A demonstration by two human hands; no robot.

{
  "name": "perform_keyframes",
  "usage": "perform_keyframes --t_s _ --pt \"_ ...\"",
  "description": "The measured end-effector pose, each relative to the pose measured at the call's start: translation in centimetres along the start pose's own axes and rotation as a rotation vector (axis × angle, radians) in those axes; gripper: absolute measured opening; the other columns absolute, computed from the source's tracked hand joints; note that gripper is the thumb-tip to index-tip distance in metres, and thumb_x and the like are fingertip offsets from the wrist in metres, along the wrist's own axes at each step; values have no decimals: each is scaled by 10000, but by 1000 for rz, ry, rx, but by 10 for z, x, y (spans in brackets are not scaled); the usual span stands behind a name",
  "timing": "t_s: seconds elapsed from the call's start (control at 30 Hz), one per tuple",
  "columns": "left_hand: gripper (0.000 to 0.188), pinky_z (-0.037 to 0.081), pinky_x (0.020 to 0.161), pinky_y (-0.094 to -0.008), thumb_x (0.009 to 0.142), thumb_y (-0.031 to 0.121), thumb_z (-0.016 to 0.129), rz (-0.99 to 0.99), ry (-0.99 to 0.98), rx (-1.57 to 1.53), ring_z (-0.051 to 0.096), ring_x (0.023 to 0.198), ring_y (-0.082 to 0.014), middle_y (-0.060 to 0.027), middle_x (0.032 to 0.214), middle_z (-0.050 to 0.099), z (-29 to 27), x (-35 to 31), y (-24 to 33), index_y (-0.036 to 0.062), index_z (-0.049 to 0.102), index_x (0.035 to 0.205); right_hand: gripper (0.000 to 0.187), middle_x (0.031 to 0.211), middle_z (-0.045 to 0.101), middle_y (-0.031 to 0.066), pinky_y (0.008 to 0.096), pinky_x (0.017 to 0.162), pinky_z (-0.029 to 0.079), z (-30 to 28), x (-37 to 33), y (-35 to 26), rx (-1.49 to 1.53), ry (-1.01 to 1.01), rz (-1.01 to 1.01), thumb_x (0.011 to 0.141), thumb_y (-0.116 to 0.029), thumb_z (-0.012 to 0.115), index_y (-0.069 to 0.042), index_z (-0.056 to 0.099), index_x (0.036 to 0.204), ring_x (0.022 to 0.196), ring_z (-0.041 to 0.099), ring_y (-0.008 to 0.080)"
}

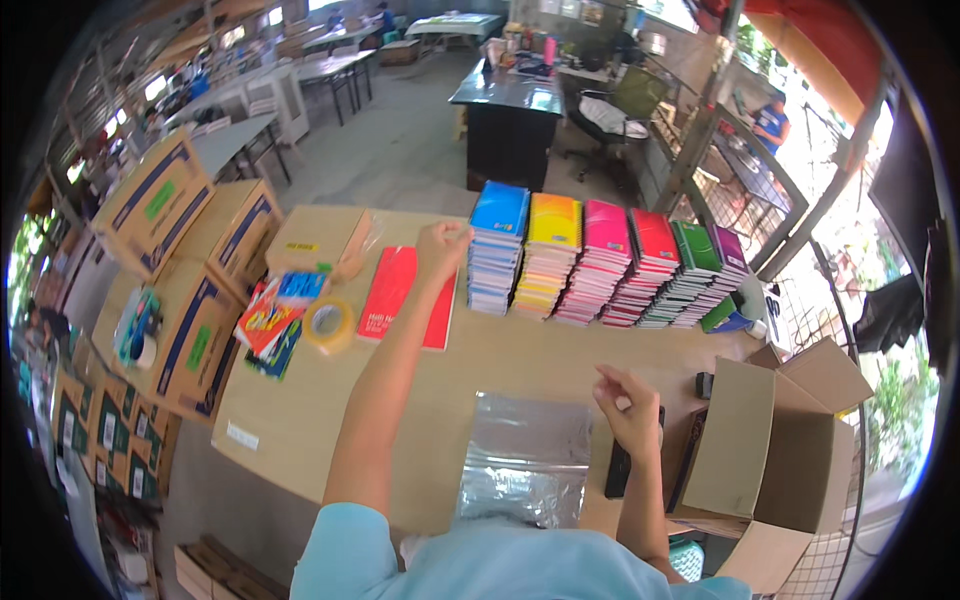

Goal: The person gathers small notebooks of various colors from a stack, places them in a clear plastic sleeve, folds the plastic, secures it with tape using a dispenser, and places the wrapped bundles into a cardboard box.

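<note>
My left hand (443,250) reaches over the red notebooks or pads (385,300), its fingers bent and closed at the left edge of a stack of blue notebooks (497,212); whether they grip anything is hidden. To the right of that stack stand yellow (554,222), pink (606,228), red (655,235), green (697,245) and purple (729,250) notebook stacks. My right hand (632,412) hovers above the table's right part with loosely bent fingers apart, nothing plainly held. Between my arms, a clear plastic bag (525,450) lies flat near the front edge.
Left on the table (440,400) are a tape roll (328,326), colourful packets (270,325) and a small carton (318,238). Large cartons (200,330) are piled beyond the left edge. An open carton (800,450) stands at right, near a dark long object (618,472).
</note>
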State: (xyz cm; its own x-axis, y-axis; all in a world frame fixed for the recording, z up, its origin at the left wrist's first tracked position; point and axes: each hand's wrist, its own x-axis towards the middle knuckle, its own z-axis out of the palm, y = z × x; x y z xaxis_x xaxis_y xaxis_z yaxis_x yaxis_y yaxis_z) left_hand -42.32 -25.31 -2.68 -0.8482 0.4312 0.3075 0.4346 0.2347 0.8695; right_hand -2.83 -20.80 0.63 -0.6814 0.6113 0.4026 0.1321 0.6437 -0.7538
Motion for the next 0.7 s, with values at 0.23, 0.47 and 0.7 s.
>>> perform_keyframes --t_s 0.23,0.47,0.7 --pt "571 560 738 -392 647 397 862 -89 -312 454 715 822 -324 -236 860 711 47 125 12 -84 699 909 203 812 660 111 305 650 488 15 140 -3 -38 26 1 778 -73 719 -22 724 975 691 618 202" --pt "344 563 562 -358 642 167 893 -198 -394 245 692 616 -244 -186 747 700 53 128 5 -66 694 799 385 1089 609 181 454 852 472 127 327 51 -538 -237 -44 756 -353 728 -46 729 990 1085 553 332" --pt "356 516 542 -337 686 226 868 -168 -386 62 645 589 -205 -140 744 690 36 140 -46 -45 701 844 515 1472 366 190 475 970 435 191 335 2 -504 -112 459 750 -292 713 -63 649 1207 1300 408 360"
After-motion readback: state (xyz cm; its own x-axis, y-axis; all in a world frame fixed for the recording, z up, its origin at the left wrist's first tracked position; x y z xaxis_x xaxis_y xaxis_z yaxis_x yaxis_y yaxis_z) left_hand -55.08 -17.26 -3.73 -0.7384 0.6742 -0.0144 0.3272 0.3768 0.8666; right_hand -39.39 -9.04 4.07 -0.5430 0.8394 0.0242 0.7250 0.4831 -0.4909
